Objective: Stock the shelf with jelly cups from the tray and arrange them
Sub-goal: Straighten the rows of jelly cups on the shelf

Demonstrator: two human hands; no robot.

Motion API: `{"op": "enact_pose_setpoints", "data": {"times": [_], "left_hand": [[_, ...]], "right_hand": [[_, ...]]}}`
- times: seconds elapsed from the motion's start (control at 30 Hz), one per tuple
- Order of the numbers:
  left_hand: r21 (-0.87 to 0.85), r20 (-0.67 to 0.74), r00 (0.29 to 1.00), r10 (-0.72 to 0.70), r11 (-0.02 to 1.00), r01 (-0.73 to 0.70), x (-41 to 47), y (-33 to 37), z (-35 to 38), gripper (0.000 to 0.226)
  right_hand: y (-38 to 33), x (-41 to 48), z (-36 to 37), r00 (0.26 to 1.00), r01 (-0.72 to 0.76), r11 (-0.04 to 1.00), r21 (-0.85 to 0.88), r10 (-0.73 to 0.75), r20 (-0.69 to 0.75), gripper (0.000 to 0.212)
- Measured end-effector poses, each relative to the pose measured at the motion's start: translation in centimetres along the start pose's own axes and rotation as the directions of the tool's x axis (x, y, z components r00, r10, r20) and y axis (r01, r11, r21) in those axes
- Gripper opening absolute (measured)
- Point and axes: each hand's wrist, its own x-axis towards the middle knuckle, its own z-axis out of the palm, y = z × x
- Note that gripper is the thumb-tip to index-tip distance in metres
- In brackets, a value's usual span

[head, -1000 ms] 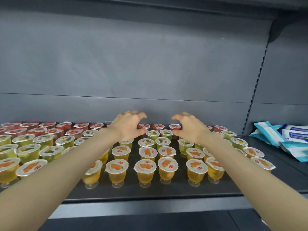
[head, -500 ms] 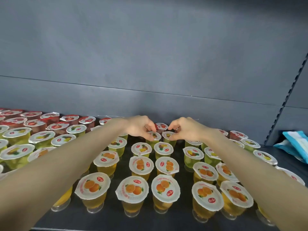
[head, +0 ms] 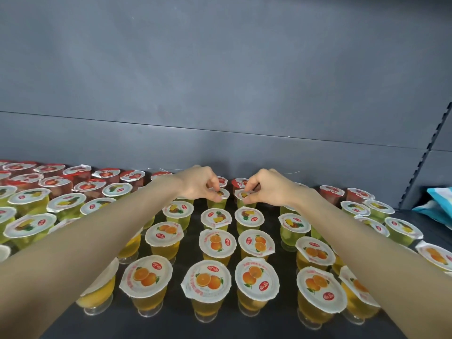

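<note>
1. The person's two bare arms reached out over the front rows towards the middle of the shelf (head: 186,324), a dark flat board.
2. The left hand (head: 200,185) had its fingers and thumb curled downward. They pinched the lid rim of the left green cup (head: 220,203).
3. The right hand (head: 266,189) was curled the same way, with its fingertips pinching the lid rim of the right green cup (head: 244,204).
4. Both of those cups stood upright on the shelf, side by side and close together, just in front of the back rows. I could not tell whether they touched each other.
5. The orange cups (head: 206,281) filled the rows nearest to me, upright with their white foil lids facing up. The arms hid some of them.
6. Behind them stood the pineapple cups (head: 216,218) with greenish jelly. They ran in rows to both sides, and the two pinched cups were of this kind.
7. The red cups (head: 106,173) made up the rearmost rows, close to the grey back panel (head: 220,81).
8. At the far right edge lay blue and white packets (head: 440,201), near the foot of a slotted upright (head: 425,152) and apart from the cups
</note>
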Motion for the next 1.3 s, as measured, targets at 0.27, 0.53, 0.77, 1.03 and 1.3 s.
{"op": "enact_pose_setpoints", "data": {"times": [0.27, 0.53, 0.77, 1.03, 1.3], "left_hand": [[-0.009, -0.056, 0.998, 0.016, 1.0, -0.017, -0.4, -0.3, 0.4, 0.031], [-0.006, -0.069, 0.997, 0.024, 1.0, -0.024, -0.8, -0.2, 0.5, 0.026], [0.017, -0.086, 0.996, 0.029, 0.999, -0.027, -1.0, 0.1, 0.6, 0.024], [0.056, -0.09, 0.996, 0.015, 0.998, -0.01, -1.3, 0.6, 0.7, 0.023], [0.041, -0.076, 0.994, 0.072, 0.997, -0.069, -3.3, 1.4, -0.4, 0.029]], "right_hand": [[-0.3, -0.3, 0.3, 1.0, -0.007, 1.0, 0.008, 0.007, -0.01, 0.026], [-0.7, -0.3, 0.2, 1.0, -0.009, 1.0, -0.03, 0.008, -0.008, 0.024], [-0.7, -0.4, 0.3, 1.0, -0.023, 1.0, -0.014, 0.023, -0.014, 0.024], [-0.7, -0.8, 0.3, 0.999, -0.037, 0.999, 0.011, 0.037, -0.017, 0.024], [-1.9, -3.4, -0.3, 0.998, -0.031, 0.998, 0.053, 0.035, -0.06, 0.038]]}}
